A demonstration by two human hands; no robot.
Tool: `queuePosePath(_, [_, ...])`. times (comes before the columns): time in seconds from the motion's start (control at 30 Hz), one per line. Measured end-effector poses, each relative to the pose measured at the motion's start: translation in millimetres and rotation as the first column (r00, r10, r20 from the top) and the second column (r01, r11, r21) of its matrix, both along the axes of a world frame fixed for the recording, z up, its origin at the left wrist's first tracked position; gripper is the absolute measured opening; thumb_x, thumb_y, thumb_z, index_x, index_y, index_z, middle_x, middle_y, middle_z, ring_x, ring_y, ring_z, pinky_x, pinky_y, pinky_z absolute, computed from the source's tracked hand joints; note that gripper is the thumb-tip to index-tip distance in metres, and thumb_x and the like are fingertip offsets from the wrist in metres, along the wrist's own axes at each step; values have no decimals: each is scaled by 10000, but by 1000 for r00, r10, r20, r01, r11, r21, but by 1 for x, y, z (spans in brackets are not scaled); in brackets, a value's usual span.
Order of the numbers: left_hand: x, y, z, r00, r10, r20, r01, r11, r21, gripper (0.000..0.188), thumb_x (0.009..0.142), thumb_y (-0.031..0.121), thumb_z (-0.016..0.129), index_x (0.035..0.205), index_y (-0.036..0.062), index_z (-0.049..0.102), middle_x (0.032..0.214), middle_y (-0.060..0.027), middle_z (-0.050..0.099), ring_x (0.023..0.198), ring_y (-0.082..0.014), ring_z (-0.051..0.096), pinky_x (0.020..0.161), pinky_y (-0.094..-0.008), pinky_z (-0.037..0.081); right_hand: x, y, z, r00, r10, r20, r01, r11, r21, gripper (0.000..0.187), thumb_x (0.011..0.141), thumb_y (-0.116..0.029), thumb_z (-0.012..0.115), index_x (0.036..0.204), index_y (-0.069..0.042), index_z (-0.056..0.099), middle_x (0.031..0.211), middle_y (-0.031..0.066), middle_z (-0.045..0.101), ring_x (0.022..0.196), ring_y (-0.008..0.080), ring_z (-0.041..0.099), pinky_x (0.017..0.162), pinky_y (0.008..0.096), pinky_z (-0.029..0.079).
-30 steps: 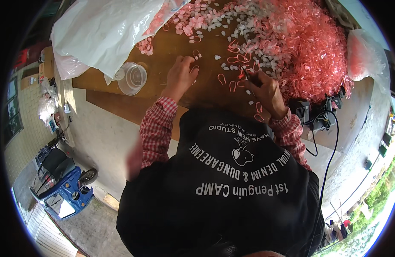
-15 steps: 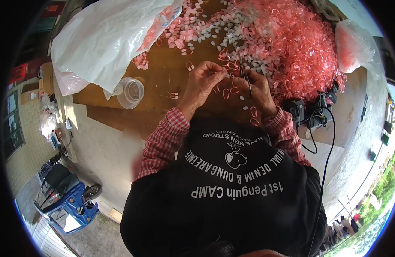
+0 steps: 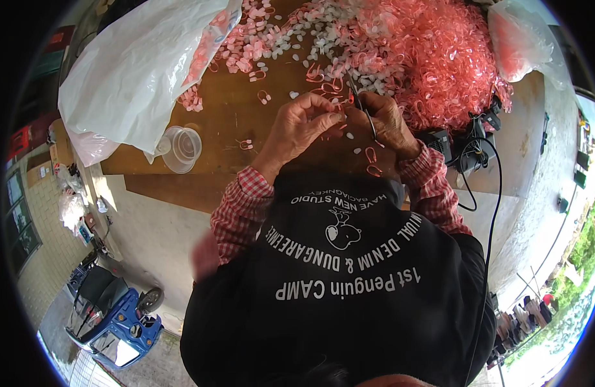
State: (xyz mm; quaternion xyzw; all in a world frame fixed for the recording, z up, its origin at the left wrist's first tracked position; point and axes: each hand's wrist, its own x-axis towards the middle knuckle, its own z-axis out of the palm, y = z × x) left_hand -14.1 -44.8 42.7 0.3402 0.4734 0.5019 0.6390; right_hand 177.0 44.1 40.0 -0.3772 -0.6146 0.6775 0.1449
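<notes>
My left hand is closed, thumb and fingertips pinched on a small pink loop, mostly hidden by the fingers. Close beside it, my right hand is closed round a slim dark metal tool; whether it is scissors or tweezers I cannot tell. The tool's long end points away from me, past my left fingertips. Several loose pink U-shaped loops lie on the brown table around both hands. Small white oval pieces lie near the right wrist.
A large heap of clear pink pieces covers the far right, with white ovals along its left edge. At the left are a white plastic bag and a round clear tub. Black adapters with cables sit right of my right arm.
The view has shifted, so the table things sit slightly further left and up. Both hands stay close together, still pinching the loop and gripping the metal tool.
</notes>
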Motion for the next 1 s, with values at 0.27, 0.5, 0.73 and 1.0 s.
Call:
queuePosePath(0.27, [4, -3, -6, 929, 239, -283, -145, 937, 318, 101, 857, -18, 670, 918, 35, 609, 955, -24, 547, 860, -100, 581, 697, -211, 505, 9, -5, -7, 984, 14, 180, -87, 910, 405, 503, 843, -401, 708, 1076, 29, 589, 868, 114, 607, 725, 161, 550, 626, 310, 456])
queuePosePath(0.5, [3, 0, 4, 711, 403, -577, -20, 831, 556, 177, 789, -42, 710, 910, 61, 633, 942, -50, 509, 801, -147, 555, 644, -239, 494, 10, -16, 6, 975, 178, 132, -207, 942, 263, 593, 806, -429, 737, 1140, 19, 539, 913, 126, 544, 764, 215, 537, 661, 342, 460])
queuePosePath(0.73, [5, -2, 1, 656, 379, -653, 113, 805, 582, 210, 783, -69, 687, 929, 75, 637, 958, -57, 505, 818, -154, 543, 628, -246, 493, 10, -19, 3, 986, 158, 50, -162, 864, 477, 571, 811, -315, 751, 1179, 41, 499, 939, 141, 537, 779, 254, 564, 664, 364, 487])
queuePosePath(1.0, [12, -6, -4, 757, 295, -583, 61, 857, 512, 162, 814, -60, 658, 927, 40, 598, 1001, -74, 486, 890, -162, 556, 705, -251, 509, 7, -22, -2, 983, 111, 147, -181, 727, 662, 632, 816, -444, 708, 1163, 31, 476, 898, 177, 513, 796, 350, 554, 676, 421, 458])
